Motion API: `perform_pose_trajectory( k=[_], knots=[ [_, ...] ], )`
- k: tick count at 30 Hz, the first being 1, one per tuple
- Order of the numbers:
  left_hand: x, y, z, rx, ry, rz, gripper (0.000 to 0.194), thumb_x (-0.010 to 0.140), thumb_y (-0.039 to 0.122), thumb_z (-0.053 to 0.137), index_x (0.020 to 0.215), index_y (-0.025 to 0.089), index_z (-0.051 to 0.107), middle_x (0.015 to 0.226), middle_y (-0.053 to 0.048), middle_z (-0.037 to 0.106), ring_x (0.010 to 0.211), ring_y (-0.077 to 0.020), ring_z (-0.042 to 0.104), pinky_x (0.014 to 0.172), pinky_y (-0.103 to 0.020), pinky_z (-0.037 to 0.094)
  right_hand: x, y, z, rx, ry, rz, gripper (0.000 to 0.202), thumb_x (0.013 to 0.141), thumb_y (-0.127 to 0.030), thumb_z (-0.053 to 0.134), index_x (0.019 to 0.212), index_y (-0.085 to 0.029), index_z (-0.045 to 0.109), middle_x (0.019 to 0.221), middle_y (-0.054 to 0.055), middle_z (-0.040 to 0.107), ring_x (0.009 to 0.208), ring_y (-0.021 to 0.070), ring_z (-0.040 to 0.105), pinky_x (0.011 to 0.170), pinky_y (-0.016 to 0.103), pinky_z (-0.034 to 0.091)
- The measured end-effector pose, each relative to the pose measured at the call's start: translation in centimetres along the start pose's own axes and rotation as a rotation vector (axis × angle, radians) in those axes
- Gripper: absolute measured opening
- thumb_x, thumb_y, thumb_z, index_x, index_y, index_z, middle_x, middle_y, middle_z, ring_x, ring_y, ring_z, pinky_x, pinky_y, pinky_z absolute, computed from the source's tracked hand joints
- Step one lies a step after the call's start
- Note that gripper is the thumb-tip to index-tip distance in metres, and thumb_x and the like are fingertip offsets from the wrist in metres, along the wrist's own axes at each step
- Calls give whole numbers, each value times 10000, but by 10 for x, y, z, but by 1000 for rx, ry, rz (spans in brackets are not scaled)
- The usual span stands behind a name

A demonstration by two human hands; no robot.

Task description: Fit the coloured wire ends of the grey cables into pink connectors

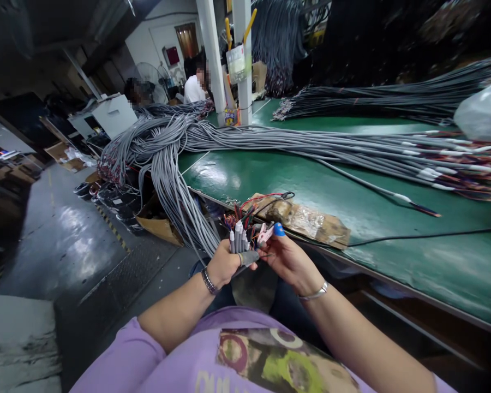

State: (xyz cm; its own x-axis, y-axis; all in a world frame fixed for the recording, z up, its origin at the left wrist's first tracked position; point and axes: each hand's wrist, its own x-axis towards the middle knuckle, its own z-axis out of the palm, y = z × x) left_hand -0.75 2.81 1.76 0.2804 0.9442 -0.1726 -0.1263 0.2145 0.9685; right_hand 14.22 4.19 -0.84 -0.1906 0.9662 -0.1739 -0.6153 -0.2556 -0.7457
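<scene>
My left hand (225, 264) is closed round a bunch of grey cables (238, 238), whose white-wrapped ends point up and fan out into thin coloured wires (231, 220). Grey tape covers its thumb. Close beside it, my right hand (289, 258) is closed in a pinch on a small pale pink clip-like piece (264, 234), held against the wires; its exact kind is unclear. Blue tape (278, 229) wraps a fingertip of this hand. The held cables trail left into a large pile of grey cables (167, 174) hanging over the table edge.
On the green table (245, 174) lie a long grey cable bundle (311, 143) and a dark cable bundle (376, 102). A taped wooden board (311, 221) lies at the near edge. White posts (242, 65) stand behind. A person (195, 87) sits farther back. Cardboard (159, 226) is below left.
</scene>
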Motion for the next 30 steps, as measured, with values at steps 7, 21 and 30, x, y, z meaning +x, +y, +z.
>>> perform_pose_trajectory(
  k=[7,21,30],
  knots=[
    [1,0,2,43,-2,-3,299,537,326,812,581,100,622,495,-18,609,457,-108,544,528,-246,438,7,6,-1,134,73,-2,350,705,-551,715,766,-210,666,707,0,658,584,123,548,580,258,484],
    [-16,-3,-2,57,43,85,340,584,390,811,588,110,617,537,-29,637,510,-129,585,556,-257,458,-6,-1,3,212,-26,85,321,717,-525,712,792,-214,689,754,17,685,618,130,579,595,259,502],
    [-8,-1,7,-5,82,85,335,564,373,818,563,117,602,511,-17,618,488,-115,568,561,-253,456,-3,5,-1,253,-94,34,323,696,-527,735,758,-214,690,676,-6,654,586,123,560,549,252,491]
  ],
)
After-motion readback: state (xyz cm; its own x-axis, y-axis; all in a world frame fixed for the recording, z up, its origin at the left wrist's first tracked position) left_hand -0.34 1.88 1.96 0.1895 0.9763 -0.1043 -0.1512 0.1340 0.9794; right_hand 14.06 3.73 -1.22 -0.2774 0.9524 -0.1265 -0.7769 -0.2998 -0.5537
